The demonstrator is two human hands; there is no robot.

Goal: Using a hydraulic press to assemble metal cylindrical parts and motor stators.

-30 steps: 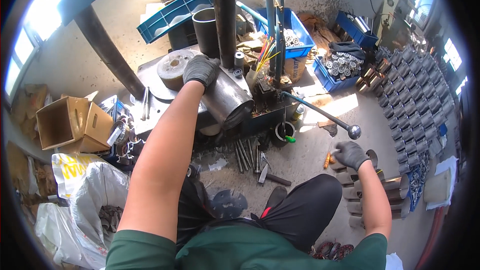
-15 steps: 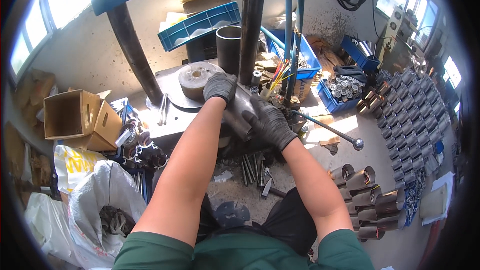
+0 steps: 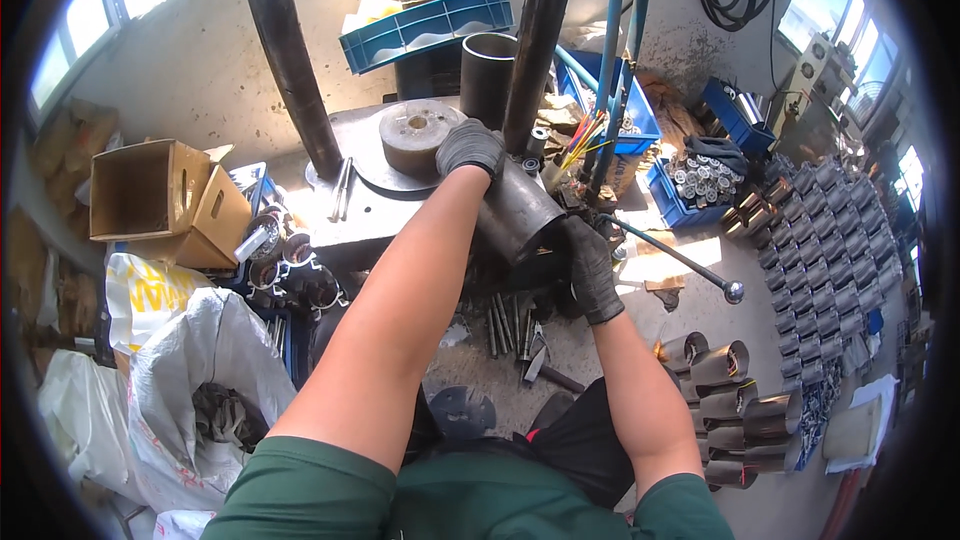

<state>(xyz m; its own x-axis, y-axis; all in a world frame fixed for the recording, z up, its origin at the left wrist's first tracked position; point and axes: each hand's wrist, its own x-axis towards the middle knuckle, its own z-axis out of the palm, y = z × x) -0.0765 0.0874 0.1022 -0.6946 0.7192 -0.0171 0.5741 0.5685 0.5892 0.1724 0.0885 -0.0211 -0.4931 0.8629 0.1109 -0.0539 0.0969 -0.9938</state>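
A dark grey metal cylinder [image 3: 518,212] slants over the front edge of the press table [image 3: 352,220], its lower end toward me. My left hand [image 3: 472,148], in a dark work glove, is closed over its upper end, beside a thick round steel block [image 3: 418,140] with a centre hole. At the lower right end, my gloved right hand [image 3: 594,270] grips the cylinder's rim; some fingertips are hidden behind it. The block rests on a round plate [image 3: 385,178]. Behind it stands an upright, open-topped steel tube [image 3: 488,75].
Press columns [image 3: 292,70] flank the table. A blue lever with a ball end [image 3: 733,291] juts out at right. Stacked curved metal shells [image 3: 825,250] fill the right side. Cardboard boxes [image 3: 150,190] and a white sack [image 3: 215,350] stand at left. A hammer [image 3: 540,364] lies below.
My right hand has slid from the cylinder's side down to its lower end. The cylinder shows more of its broad side now. My left hand stays at the upper end. The whole view has shifted.
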